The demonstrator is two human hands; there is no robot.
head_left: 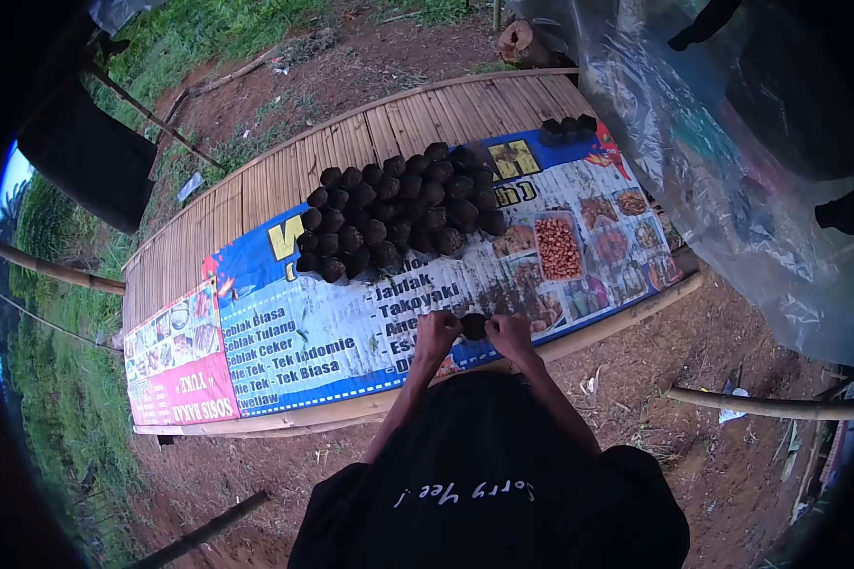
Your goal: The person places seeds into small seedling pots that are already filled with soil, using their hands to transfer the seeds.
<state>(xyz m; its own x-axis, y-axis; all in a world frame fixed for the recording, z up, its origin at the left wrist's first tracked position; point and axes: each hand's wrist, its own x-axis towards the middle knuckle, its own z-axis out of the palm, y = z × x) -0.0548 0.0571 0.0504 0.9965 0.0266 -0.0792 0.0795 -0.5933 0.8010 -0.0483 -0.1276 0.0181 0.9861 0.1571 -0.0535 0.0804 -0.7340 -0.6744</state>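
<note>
At the near edge of the table, my left hand (438, 335) pinches one side of a small black seedling bag (473, 326) that looks filled with dark soil. On its other side, the fingers of my right hand (510, 335) are closed on the same bag. The bag sits upright between both hands, low over the printed banner (327, 327). Beyond it, several similar soil-filled bags (384, 213) stand packed together in a block. To the right lies a clear plastic tray (558, 247) of reddish-brown seeds, which look like peanuts.
A bamboo-slat table (351, 142) carries the banner. A few more dark bags (569, 127) stand at its far right corner. Clear plastic sheeting (702, 171) hangs on the right. Bamboo poles (769, 404) jut in from the sides, over bare soil and grass.
</note>
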